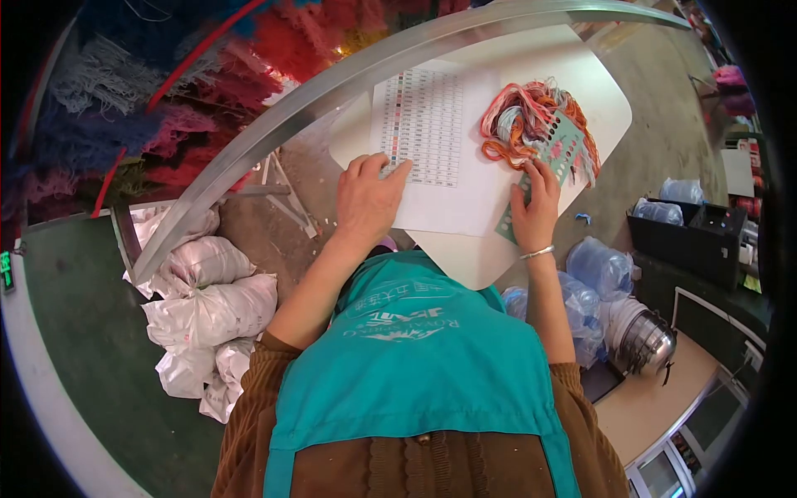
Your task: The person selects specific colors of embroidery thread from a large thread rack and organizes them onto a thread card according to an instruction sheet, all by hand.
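A white sheet with a printed colour chart (pixel 432 124) lies on the white board (pixel 602 75) in front of me. My left hand (pixel 374 195) rests on the sheet's left side, its fingertips by the column of small colour swatches. My right hand (pixel 536 207) lies over a green punched thread card (pixel 564 137), thumb and fingers apart on its surface. Under and around the card's upper end sits a loose bundle of embroidery thread (pixel 515 116) in orange, pink, red and grey-blue. The right hand covers part of the card.
A curved metal rail (pixel 274 100) crosses above the board's far left. Hanging coloured yarn (pixel 108 79) fills the upper left. White sacks (pixel 207 307) are piled at lower left. Large plastic water bottles (pixel 602 270), a black crate (pixel 685 241) and a steel pot (pixel 643 336) stand at right.
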